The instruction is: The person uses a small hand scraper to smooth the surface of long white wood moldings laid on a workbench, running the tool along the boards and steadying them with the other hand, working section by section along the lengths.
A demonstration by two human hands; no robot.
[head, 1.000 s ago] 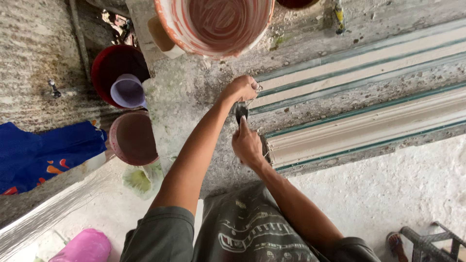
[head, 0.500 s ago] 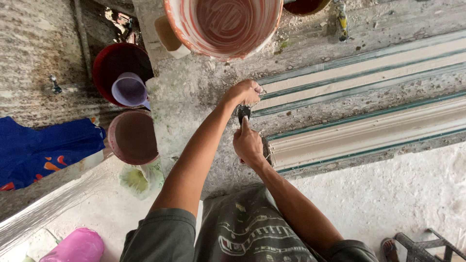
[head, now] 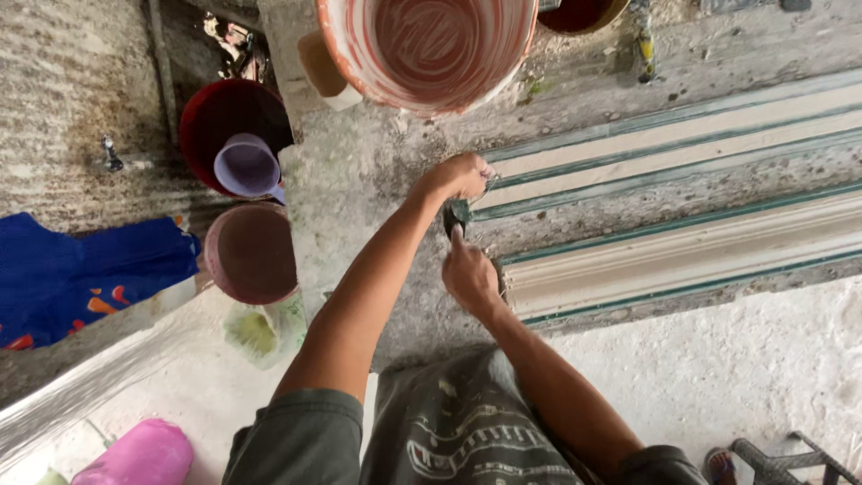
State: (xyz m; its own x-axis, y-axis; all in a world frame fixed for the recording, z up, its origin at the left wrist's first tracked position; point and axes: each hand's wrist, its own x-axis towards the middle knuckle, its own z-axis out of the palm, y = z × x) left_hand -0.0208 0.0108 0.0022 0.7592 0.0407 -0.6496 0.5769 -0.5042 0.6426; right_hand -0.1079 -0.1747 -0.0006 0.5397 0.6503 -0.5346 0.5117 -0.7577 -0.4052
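My left hand (head: 458,175) is closed at the near end of a long cream moulding (head: 682,135) with green edges. A thin metal piece (head: 489,186) shows at its fingers. Just below it, my right hand (head: 471,274) grips a small dark tool (head: 456,216) that points up toward the left hand. The right hand sits by the end of a second, thicker cream moulding (head: 718,251), which lies parallel on the rough grey concrete floor (head: 377,180).
A large bucket of reddish-brown liquid (head: 431,49) stands just beyond my hands. To the left are a dark red tub (head: 215,117) with a lilac jug (head: 247,166) and a pink bucket (head: 251,251). Blue cloth (head: 81,274) and a pink object (head: 139,454) lie further left.
Both hands stay at the moulding ends with hardly any motion. The view has shifted slightly, so everything sits a little lower in the frame.
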